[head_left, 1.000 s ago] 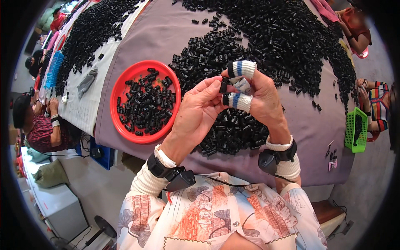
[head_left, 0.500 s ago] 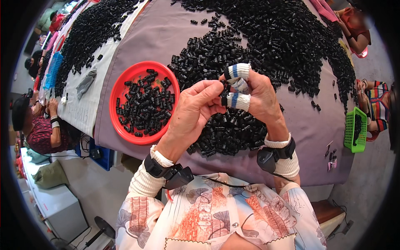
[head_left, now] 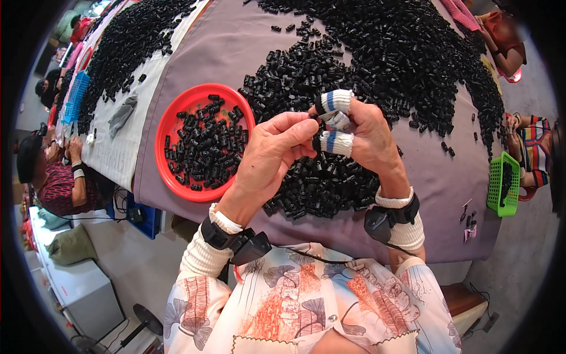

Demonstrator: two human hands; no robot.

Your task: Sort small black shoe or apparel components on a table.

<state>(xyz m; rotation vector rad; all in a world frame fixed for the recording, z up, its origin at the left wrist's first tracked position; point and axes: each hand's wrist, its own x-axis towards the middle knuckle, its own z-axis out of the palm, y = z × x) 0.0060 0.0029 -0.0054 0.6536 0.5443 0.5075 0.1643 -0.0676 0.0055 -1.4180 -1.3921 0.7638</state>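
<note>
At frame centre, our left hand [head_left: 272,144] pinches a mostly hidden black piece [head_left: 314,117] against our right hand [head_left: 372,134], whose grip we cannot tell; a red tray [head_left: 160,141] sits centre-left.

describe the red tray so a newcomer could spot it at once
On the mauve cloth, find the big black heap. Left of it, near the left hand, sits the round tray, holding small black parts. Its bright red rim sets it apart from the heap and the green basket.
</note>
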